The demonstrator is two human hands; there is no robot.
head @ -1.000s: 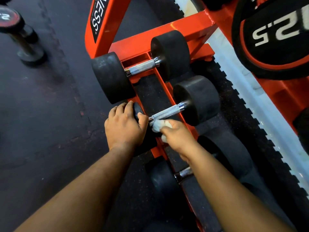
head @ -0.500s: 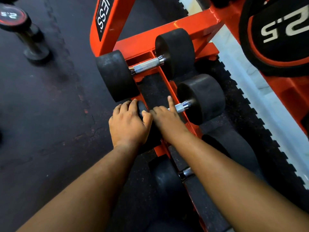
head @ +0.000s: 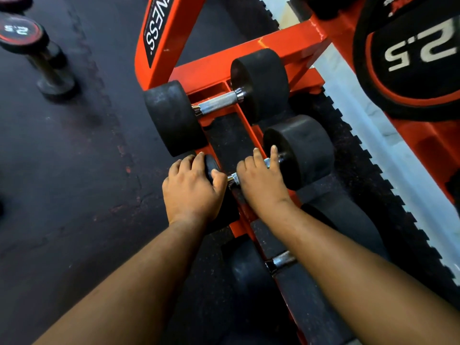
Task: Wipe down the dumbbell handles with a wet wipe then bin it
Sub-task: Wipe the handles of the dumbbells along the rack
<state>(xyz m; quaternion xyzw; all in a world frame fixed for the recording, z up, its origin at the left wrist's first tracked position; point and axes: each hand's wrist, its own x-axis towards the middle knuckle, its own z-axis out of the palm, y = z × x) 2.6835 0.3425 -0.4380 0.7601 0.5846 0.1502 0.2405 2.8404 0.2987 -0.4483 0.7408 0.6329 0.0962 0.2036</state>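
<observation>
Spanning frame centre, the orange rack (head: 278, 43) carries black dumbbells. Middle dumbbell (head: 298, 150) sits centre frame; far dumbbell (head: 219, 103) lies above it, untouched. Left hand (head: 191, 188) grip is curled over the middle dumbbell's near head. Right hand (head: 261, 180) grip wraps its handle, index and middle finger raised. Wipe is hidden, can't tell where. Loose 2.5 dumbbell (head: 37, 53) stands upper left on the floor.
</observation>
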